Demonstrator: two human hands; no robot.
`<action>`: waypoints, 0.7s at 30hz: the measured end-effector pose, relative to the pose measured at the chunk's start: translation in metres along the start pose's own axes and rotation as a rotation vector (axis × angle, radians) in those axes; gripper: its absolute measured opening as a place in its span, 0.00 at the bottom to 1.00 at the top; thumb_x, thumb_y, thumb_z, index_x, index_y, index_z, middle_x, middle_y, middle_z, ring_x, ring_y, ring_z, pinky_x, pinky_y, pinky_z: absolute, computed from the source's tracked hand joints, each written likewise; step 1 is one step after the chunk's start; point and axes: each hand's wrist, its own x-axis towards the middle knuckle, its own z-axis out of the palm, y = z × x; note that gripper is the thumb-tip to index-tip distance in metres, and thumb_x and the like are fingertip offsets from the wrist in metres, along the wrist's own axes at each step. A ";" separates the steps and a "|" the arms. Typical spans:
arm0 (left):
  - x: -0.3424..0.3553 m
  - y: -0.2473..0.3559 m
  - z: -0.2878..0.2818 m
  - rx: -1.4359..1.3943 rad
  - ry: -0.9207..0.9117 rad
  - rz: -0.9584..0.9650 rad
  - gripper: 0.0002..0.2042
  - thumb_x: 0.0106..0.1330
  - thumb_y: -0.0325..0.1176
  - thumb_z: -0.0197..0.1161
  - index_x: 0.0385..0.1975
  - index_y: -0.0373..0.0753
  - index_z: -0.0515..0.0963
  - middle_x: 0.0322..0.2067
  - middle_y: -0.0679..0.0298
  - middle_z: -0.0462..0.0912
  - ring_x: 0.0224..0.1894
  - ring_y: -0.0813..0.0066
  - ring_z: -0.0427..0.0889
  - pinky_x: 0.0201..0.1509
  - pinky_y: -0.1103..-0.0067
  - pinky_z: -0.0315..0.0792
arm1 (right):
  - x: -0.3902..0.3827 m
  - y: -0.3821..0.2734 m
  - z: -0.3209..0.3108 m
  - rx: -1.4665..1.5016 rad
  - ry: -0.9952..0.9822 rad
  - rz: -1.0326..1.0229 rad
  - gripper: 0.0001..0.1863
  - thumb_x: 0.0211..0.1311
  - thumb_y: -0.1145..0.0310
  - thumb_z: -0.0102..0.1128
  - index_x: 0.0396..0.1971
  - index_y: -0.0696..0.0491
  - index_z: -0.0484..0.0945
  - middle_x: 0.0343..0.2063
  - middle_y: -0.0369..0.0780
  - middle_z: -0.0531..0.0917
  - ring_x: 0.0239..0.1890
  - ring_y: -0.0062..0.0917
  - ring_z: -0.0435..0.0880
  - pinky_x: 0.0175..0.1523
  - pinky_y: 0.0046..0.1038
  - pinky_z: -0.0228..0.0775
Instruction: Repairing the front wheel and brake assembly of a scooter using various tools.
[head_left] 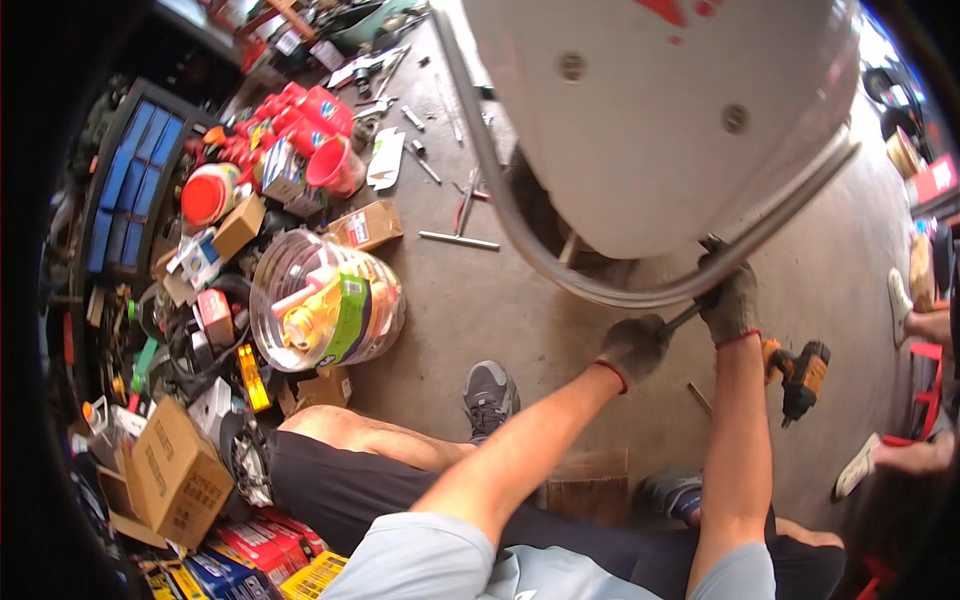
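Note:
A large pale-grey panel (pixel 650 130) with two round fasteners and red marks fills the upper right. Around its lower end curves a bent metal tube (pixel 560 280). Both my hands wear dark grey gloves with red cuffs. My left hand (pixel 635 345) is closed around one end of a dark metal rod-like tool (pixel 684 317), just below the tube. The tool's other end runs into my right hand (pixel 732 305), which is closed right against the tube. Its fingertips and the tool's far end are partly hidden there, so the exact kind of tool cannot be made out.
An orange-and-black cordless drill (pixel 803 382) lies right of my right forearm. Left stands a clear plastic tub (pixel 265 300) of bottles, among boxes and red bottles (pixel 322 110). A T-shaped metal bar (pixel 460 240) and several tools lie on the floor. Another person's feet (pixel 857 465) show far right.

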 end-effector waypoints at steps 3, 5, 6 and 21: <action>-0.005 0.002 -0.003 -0.062 -0.026 -0.105 0.12 0.69 0.44 0.56 0.33 0.42 0.80 0.32 0.51 0.85 0.39 0.46 0.83 0.44 0.55 0.74 | 0.022 0.006 -0.013 0.028 -0.077 0.035 0.09 0.69 0.63 0.54 0.38 0.51 0.81 0.16 0.31 0.72 0.13 0.19 0.68 0.16 0.24 0.59; 0.002 0.022 0.007 -0.118 0.033 -0.054 0.12 0.68 0.43 0.56 0.33 0.43 0.80 0.33 0.53 0.85 0.39 0.48 0.83 0.44 0.56 0.75 | 0.073 -0.013 -0.090 -0.289 -0.191 -0.166 0.10 0.70 0.62 0.53 0.38 0.50 0.80 0.17 0.30 0.72 0.15 0.19 0.70 0.17 0.25 0.61; 0.006 0.028 0.010 -0.140 0.021 -0.015 0.11 0.68 0.43 0.56 0.34 0.44 0.80 0.34 0.54 0.85 0.40 0.49 0.84 0.44 0.57 0.75 | 0.088 -0.022 -0.112 -0.559 -0.306 -0.340 0.11 0.71 0.60 0.52 0.38 0.50 0.80 0.18 0.30 0.72 0.18 0.19 0.72 0.18 0.25 0.63; -0.003 0.006 -0.015 -0.284 -0.252 -0.100 0.12 0.65 0.36 0.55 0.38 0.39 0.84 0.39 0.50 0.86 0.44 0.51 0.85 0.48 0.62 0.77 | 0.012 -0.062 -0.004 -0.394 -0.534 0.088 0.23 0.67 0.54 0.63 0.54 0.54 0.76 0.45 0.38 0.83 0.45 0.25 0.83 0.52 0.25 0.79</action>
